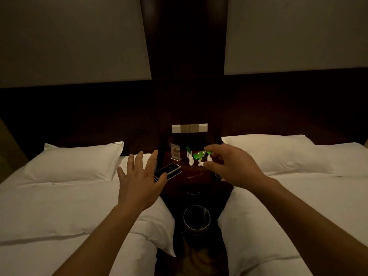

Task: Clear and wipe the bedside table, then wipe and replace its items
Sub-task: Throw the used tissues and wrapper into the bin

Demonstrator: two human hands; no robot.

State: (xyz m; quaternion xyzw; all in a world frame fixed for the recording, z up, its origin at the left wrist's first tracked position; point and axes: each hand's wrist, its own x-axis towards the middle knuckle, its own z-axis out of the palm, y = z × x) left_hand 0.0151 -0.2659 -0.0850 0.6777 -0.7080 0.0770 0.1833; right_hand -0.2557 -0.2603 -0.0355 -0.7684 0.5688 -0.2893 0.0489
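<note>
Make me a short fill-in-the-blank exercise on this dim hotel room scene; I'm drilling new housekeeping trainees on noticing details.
1. The dark wooden bedside table stands between two ____ with white linen.
2. The open right hand reaches toward a crumpled wrapper coloured ____.
3. The round dark waste bin stands on the floor in ____ of the table.
4. The spread left hand hovers beside a flat ____ card sleeve at the table's left edge.

Missing words: beds; green; front; black
</note>
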